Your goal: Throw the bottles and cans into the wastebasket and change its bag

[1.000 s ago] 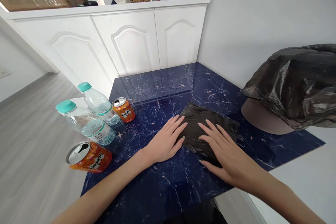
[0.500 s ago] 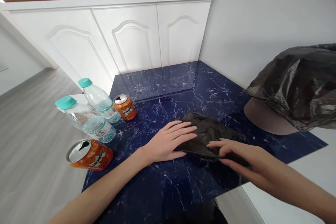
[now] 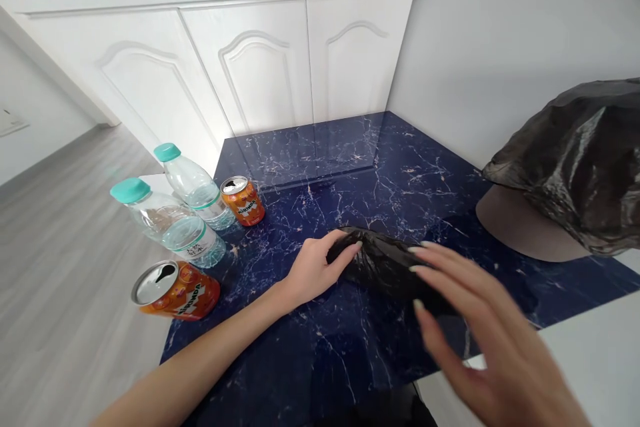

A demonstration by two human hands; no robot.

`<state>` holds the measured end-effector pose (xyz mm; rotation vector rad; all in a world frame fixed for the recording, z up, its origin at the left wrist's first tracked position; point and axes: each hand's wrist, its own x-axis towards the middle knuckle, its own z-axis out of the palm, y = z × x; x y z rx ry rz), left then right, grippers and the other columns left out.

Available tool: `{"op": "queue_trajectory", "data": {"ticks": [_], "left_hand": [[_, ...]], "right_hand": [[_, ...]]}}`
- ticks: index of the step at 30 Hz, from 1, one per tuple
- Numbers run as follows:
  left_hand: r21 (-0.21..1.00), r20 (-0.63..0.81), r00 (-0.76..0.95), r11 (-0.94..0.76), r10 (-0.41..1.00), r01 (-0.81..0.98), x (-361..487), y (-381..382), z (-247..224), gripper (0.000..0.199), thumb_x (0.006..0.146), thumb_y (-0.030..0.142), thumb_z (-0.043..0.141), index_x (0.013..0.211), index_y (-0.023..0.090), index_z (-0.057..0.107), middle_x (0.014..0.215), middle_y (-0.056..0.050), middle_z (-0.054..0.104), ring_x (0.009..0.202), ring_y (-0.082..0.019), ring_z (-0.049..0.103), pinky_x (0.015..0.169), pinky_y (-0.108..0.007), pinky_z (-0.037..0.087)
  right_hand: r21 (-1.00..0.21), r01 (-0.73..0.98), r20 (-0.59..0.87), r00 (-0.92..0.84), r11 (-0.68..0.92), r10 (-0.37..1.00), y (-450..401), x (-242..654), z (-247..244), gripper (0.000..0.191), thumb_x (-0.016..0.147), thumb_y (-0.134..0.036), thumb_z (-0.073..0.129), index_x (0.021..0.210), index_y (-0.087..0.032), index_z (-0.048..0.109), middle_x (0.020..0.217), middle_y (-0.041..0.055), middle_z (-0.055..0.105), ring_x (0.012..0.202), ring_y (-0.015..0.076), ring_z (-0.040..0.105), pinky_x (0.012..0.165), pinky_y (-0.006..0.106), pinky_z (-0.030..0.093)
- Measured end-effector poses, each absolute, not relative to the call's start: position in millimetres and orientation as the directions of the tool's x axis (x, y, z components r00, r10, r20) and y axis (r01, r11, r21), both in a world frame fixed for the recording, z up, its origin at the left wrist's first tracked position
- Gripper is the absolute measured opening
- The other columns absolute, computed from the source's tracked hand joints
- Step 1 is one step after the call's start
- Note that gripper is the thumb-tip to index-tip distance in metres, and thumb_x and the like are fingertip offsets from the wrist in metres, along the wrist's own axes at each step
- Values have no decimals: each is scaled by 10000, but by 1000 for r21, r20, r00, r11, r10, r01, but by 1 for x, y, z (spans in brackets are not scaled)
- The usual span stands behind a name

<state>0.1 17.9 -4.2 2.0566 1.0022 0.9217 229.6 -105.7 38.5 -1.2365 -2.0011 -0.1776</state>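
A black plastic bag (image 3: 383, 267), crumpled into a narrow bundle, lies on the dark blue marbled table (image 3: 320, 203). My left hand (image 3: 320, 268) grips its left end between thumb and curled fingers. Over the bag's right end is my right hand (image 3: 480, 327), slightly blurred, its fingers spread and nothing held in them. Whether its fingertips touch the plastic I cannot tell.
To the left stand two orange soda cans, a near one (image 3: 187, 293) and a far one (image 3: 245, 203), beside two clear bottles with teal caps (image 3: 185, 237) (image 3: 200, 187). A bin lined with black plastic (image 3: 580, 167) is at the right. White cabinets (image 3: 260, 73) run behind.
My left hand has gone from lying flat on the bag to pinching its left end. My right hand has let go, opened and moved nearer. The bag is now narrower.
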Motion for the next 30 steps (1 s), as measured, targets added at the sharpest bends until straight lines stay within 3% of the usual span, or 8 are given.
{"op": "queue_trajectory", "data": {"ticks": [3,7,11,15,20,24,27,30], "left_hand": [[796,290,376,-440,880,415,3,17,-6,228,1095,396,617,1244,248,707,1063,-3,844,902,-213,815,801,-300,618],[792,287,308,-406,907,456,2,17,-9,256,1088,361,615,1330,278,629,1229,-16,825,1073,-233,814,925,-337,629],[654,296,298,-420,907,629,-3,21,-14,261,1105,322,560,1362,282,538,1049,-6,828,871,-233,801,802,-366,617],[531,335,345,-478,877,700,-7,30,-19,313,1089,271,557,1397,230,515,897,-9,775,808,-262,740,896,-479,592],[413,457,381,-571,804,710,-13,36,-11,339,1069,196,538,1405,181,583,1343,-168,717,1265,-352,675,1072,-571,538],[229,569,651,-857,503,462,-8,27,1,374,1118,162,432,1449,219,595,1506,-113,693,1519,-262,554,1274,-500,443],[173,392,830,-918,396,356,-1,21,-1,476,1173,323,399,1612,152,469,1705,-128,516,1671,-263,342,1383,-488,307],[177,177,873,-887,455,427,0,22,-8,619,1190,440,315,1699,89,340,1805,-133,317,1716,-281,171,1425,-507,160]], "right_hand": [[-162,795,588,-398,585,704,-103,205,20,638,1080,-210,579,1691,-193,394,1687,125,522,1623,330,411,1278,585,453],[-112,857,505,-387,504,772,-79,197,-18,715,1130,-459,528,1723,-116,322,1756,187,410,1665,391,311,1307,675,361],[-134,915,432,-290,379,854,-57,210,-48,685,1163,-484,384,1761,-172,267,1773,168,386,1651,383,347,1299,686,346],[-152,934,354,-253,322,900,-54,219,-63,684,1161,-519,324,1764,-196,295,1789,167,354,1657,394,331,1299,673,341],[-152,940,351,-237,305,906,-57,219,-70,705,1158,-524,329,1781,-207,240,1802,166,321,1666,389,312,1313,654,325],[-140,941,361,-243,310,900,-56,220,-72,705,1163,-501,318,1787,-192,208,1794,184,331,1669,392,302,1315,661,316],[-128,940,357,-255,317,899,-57,220,-74,703,1168,-483,293,1793,-188,163,1799,183,318,1681,387,274,1314,665,317],[-115,946,356,-246,303,902,-57,220,-75,706,1167,-493,284,1795,-195,156,1798,179,324,1677,383,286,1309,664,330]]}}
